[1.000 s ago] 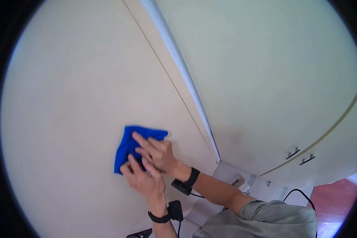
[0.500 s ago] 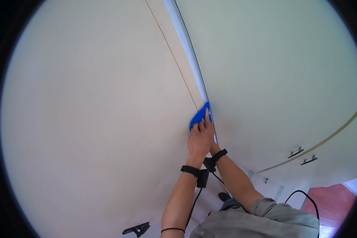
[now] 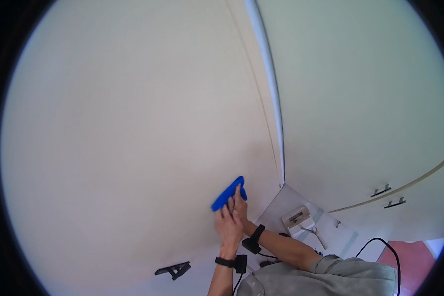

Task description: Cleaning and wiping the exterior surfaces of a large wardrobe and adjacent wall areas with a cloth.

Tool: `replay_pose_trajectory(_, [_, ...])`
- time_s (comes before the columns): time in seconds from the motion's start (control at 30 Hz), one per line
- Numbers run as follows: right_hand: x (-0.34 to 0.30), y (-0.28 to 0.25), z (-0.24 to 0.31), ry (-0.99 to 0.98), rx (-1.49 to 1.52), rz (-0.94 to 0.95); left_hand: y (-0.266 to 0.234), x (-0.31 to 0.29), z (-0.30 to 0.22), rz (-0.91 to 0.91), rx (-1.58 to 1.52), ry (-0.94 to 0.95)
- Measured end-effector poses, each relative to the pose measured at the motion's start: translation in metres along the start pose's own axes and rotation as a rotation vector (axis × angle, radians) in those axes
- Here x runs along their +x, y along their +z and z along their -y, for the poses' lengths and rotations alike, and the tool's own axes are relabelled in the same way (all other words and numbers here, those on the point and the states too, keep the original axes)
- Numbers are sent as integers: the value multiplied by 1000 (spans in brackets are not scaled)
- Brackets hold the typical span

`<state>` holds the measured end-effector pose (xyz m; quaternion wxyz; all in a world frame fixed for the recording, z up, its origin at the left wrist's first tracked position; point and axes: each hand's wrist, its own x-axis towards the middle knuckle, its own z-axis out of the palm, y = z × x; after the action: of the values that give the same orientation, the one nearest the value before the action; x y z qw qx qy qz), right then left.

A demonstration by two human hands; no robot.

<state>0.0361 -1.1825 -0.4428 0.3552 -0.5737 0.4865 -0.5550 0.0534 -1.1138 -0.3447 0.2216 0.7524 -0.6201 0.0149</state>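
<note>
A folded blue cloth (image 3: 226, 194) lies pressed against the large cream-coloured panel (image 3: 133, 148). My left hand (image 3: 228, 227) has its fingertips on the cloth's lower edge. Beside it my right hand (image 3: 240, 207) grips the cloth's right part, one finger stretched along it. The two hands overlap, so some of the right hand's fingers are hidden. Each wrist wears a black strap with a small black box. A black handle (image 3: 173, 270) sits on the panel below and left of my hands.
To the right stands a pale cabinet front (image 3: 350, 98), with dark handles (image 3: 381, 190) near its curved edge. A light vertical strip (image 3: 269, 64) runs along the corner. A white dustpan-like item (image 3: 296, 220) with a stick-like handle rests on the floor. A black cable (image 3: 389, 251) loops at lower right.
Both hands and the cloth have moved down and left, away from the corner strip onto the panel. The view has shifted, bringing the white item on the floor into sight.
</note>
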Motion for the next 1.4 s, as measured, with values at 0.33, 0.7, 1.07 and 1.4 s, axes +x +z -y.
replay_pose_trajectory(0.33, [97,-46,219,-399,465,-61,-167,71,-62,-593,-335,62])
replay_pose_trajectory(0.7, [52,-36,25,-209,230,-73,-9,31,-18,-415,-185,65])
replay_pose_trajectory(1.07, [68,-41,200,-325,470,90,-157,63,-32,-802,-62,131])
replay_pose_trajectory(1.4, [74,-12,342,-524,616,280,-265,75,2,-990,-38,75])
